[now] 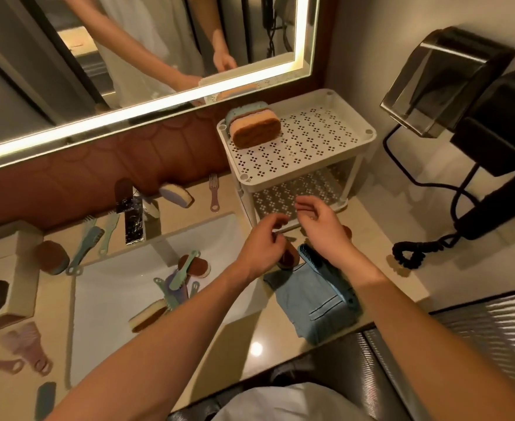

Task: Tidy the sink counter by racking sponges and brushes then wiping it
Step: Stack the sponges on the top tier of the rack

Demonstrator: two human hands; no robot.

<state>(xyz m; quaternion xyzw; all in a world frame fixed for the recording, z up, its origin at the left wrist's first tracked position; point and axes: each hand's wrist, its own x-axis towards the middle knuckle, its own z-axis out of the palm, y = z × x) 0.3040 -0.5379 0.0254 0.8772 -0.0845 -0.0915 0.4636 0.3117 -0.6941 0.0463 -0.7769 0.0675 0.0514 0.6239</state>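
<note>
A white two-tier rack (311, 153) stands on the counter at the back right, and two stacked sponges (254, 126) lie on its top shelf. My left hand (262, 241) hovers in front of the rack with fingers loosely curled, holding nothing that I can see. My right hand (320, 223) is beside it, fingers relaxed and empty. Under my hands lie a brown sponge (289, 256), a dark blue brush (320, 265) and a folded blue cloth (311, 302). More sponges and several brushes (177, 278) sit in the white sink (113, 284).
A chrome faucet (131, 214) rises behind the sink. Brushes (89, 241) and a brown sponge (52, 256) lie on the left counter by a tissue box (4, 278). Pink brushes (28, 347) lie at the front left. A black hair dryer (499, 165) with a coiled cord hangs on the right.
</note>
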